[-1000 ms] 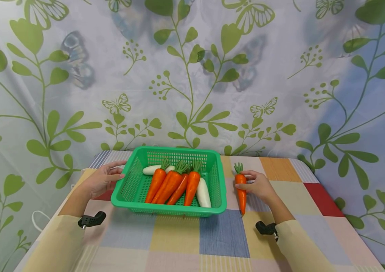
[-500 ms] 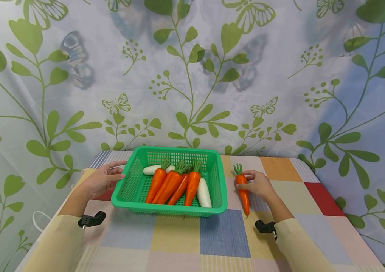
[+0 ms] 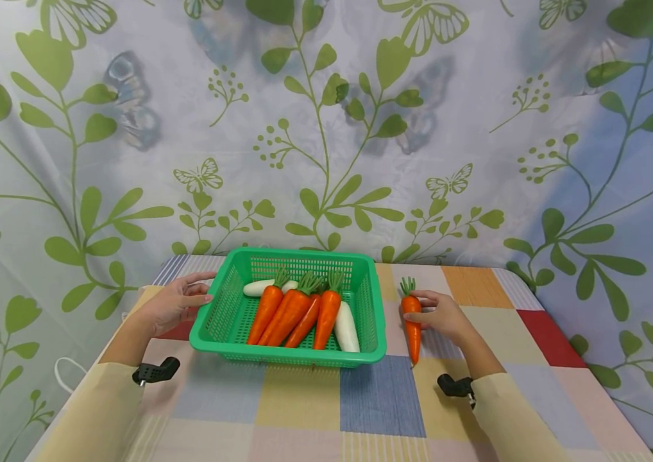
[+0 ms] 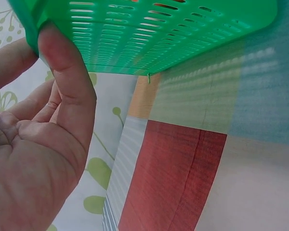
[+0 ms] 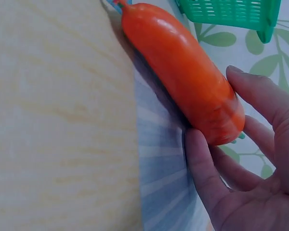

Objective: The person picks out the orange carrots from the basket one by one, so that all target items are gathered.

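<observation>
The right hand [image 3: 446, 317] pinches an orange carrot [image 3: 410, 309] with green stems at the table's right side. In the right wrist view its thumb and fingers hold the carrot [image 5: 183, 72] near the broad end; the tip points away from the palm. At the left, the left hand [image 3: 172, 308] has its fingertips at the side rim of a green perforated basket [image 3: 286, 354]. The left wrist view shows the thumb [image 4: 62, 57] against the basket's outer side, fingers partly behind the edge. Several carrots [image 3: 326, 321] and white radishes [image 3: 346, 328] lie in the basket.
A patchwork-patterned cloth [image 3: 297, 398] covers the table. Behind it hangs a curtain [image 3: 326, 141] printed with leaves and butterflies. A white cable [image 3: 67, 369] loops beside the table's left edge. Black camera mounts [image 3: 156, 372] sit at both wrists.
The carrot in the right hand has swung slightly, its tip moving right and then back left. The left hand and the basket have stayed in place.
</observation>
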Demonstrator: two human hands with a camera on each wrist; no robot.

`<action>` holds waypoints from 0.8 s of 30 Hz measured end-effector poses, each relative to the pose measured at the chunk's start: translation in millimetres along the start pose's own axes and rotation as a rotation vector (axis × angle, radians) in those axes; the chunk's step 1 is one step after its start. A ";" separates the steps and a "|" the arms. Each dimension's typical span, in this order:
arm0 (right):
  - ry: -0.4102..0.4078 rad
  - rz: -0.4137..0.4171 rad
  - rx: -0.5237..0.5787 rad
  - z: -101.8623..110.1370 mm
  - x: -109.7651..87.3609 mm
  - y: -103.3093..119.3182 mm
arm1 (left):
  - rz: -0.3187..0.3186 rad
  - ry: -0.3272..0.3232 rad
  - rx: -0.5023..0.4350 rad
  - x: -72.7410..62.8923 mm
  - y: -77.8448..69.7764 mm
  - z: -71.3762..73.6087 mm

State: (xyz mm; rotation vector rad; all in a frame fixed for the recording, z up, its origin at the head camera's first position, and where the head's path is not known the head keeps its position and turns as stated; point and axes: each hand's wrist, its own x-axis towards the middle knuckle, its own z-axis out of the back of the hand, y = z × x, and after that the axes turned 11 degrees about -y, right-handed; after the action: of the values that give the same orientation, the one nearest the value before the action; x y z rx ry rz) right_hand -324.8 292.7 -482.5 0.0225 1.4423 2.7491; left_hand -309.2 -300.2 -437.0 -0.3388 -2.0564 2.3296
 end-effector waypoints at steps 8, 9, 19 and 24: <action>0.003 0.001 0.017 1.2 -4.1 1.8 | 0.000 0.002 -0.003 -0.1 -0.2 0.0; -0.001 0.000 0.016 1.5 -4.8 2.4 | 0.001 0.004 -0.004 -0.1 -0.3 0.0; -0.026 -0.004 -0.011 2.6 -4.2 0.3 | 0.011 0.001 -0.004 -1.0 -1.5 0.4; -0.045 0.030 -0.025 1.7 -6.3 2.4 | 0.015 0.004 -0.005 -1.7 -2.1 -0.2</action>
State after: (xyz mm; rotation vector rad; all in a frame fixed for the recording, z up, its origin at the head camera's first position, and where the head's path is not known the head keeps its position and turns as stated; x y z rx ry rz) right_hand -318.5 292.5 -479.6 0.1050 1.4079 2.7715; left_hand -307.8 -300.0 -434.7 -0.3602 -2.0655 2.3303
